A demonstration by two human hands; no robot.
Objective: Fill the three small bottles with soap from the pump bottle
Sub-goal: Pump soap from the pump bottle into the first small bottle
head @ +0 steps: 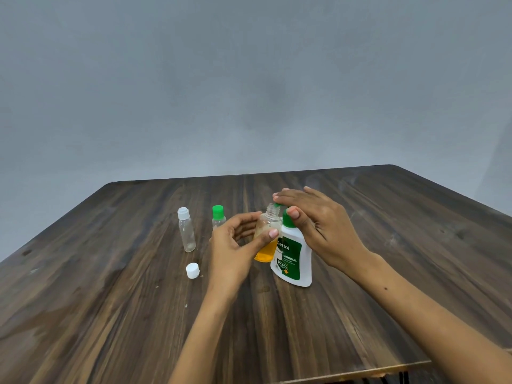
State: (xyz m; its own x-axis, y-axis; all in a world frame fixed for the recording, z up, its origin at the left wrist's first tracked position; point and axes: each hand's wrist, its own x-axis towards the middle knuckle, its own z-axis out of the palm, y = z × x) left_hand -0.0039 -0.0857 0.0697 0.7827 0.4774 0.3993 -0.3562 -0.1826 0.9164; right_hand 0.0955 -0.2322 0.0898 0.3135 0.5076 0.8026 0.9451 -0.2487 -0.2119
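table [360, 300] of dark wood carries everything. pump bottle [294, 253], white with a green label, stands near centre; your right hand [318, 220] lies flat over its green pump head, fingers straight, thumb at the collar. press slowly and fully so soap falls cleanly. your left hand [235, 242] pinches the open small bottle [267, 236] just left of it, amber soap in its lower part; keep its mouth right under the spout. farther left stand a green-capped bottle [218, 217] and a white-capped bottle [186, 230], both capped and looking empty. a loose white cap [192, 270] lies nearer you.
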